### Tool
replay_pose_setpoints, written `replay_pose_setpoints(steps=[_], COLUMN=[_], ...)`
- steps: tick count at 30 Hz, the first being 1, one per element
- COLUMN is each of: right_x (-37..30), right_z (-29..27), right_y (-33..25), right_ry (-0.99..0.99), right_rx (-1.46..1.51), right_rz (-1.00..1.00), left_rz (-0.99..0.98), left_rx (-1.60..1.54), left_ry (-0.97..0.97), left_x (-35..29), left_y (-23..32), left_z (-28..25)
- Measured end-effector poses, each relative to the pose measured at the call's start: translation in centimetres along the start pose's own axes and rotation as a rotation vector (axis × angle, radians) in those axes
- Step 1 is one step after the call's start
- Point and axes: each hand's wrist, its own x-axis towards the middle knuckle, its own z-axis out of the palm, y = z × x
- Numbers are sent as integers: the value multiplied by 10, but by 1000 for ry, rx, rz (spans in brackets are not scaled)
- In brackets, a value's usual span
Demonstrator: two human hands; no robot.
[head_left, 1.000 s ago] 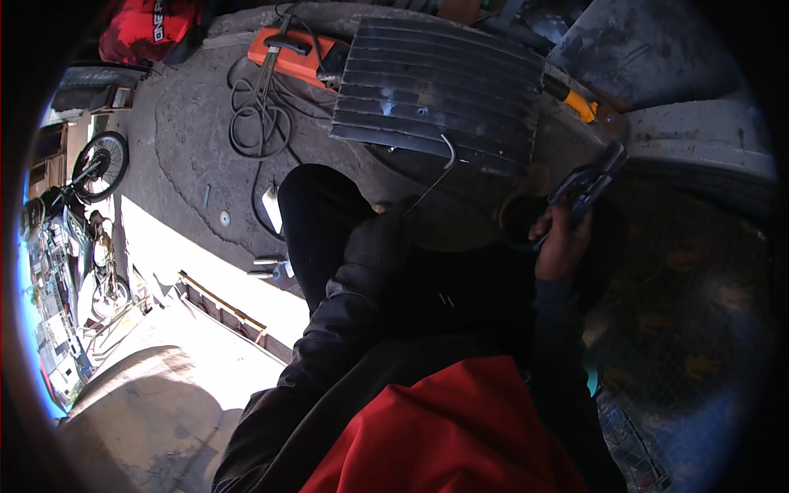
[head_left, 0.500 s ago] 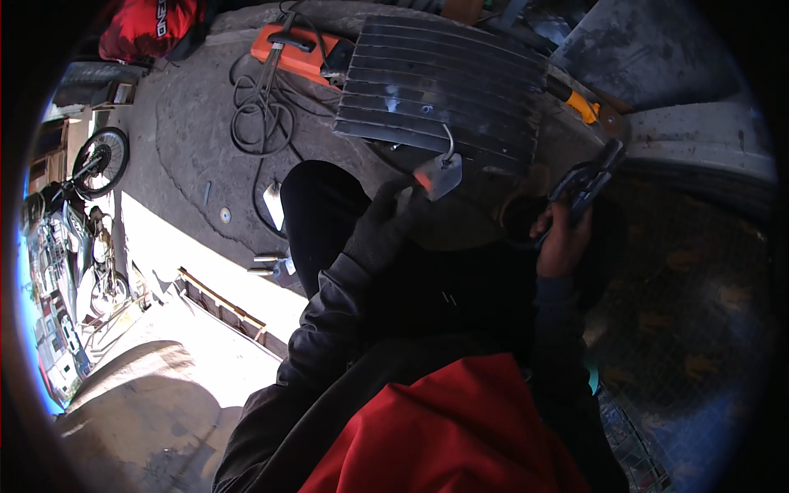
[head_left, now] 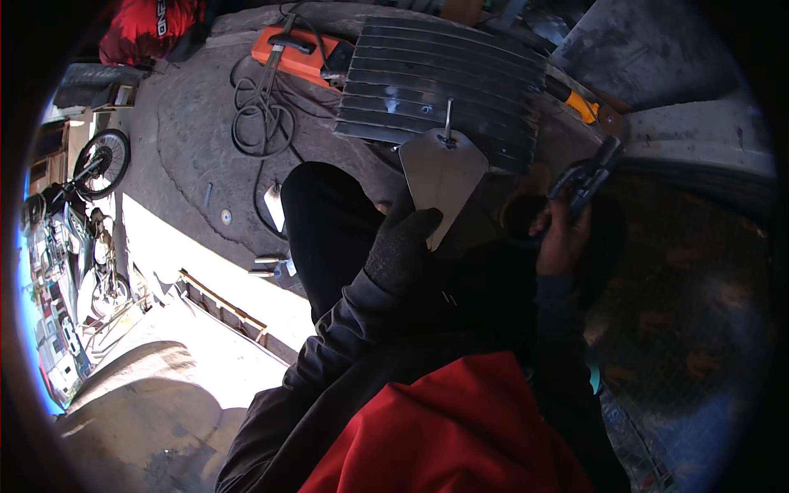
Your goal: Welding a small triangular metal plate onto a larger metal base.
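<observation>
The gloved left hand (head_left: pixel 403 246) is pinching a metal plate (head_left: pixel 448 171) by its narrow end, the bare right hand (head_left: pixel 562 242) is gripping a dark tool (head_left: pixel 590 171), and beyond, a slatted panel (head_left: pixel 440 78) is lying beside an orange machine (head_left: pixel 288 57).

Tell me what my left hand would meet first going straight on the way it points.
Beyond the metal plate it holds, your left hand would probably meet the dark slatted panel; depth is unclear, so it might pass above.
</observation>
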Motion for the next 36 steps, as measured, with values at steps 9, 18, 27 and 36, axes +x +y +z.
replay_pose_setpoints(steps=[9, 18, 27, 36], right_x=[0, -2, -1, 1], right_z=[-1, 0, 0, -1], right_y=[1, -3, -2, 0], right_ry=[34, 43, 28, 14], right_rx=[-15, -6, 5, 18], right_rz=[14, 30, 12, -9], left_rz=[221, -109, -191, -349], left_rx=[135, -661, -782, -1034], left_ry=[-91, -301, -406, -596], left_x=[28, 41, 45, 56], left_y=[12, 20, 25, 40], left_z=[10, 27, 40, 55])
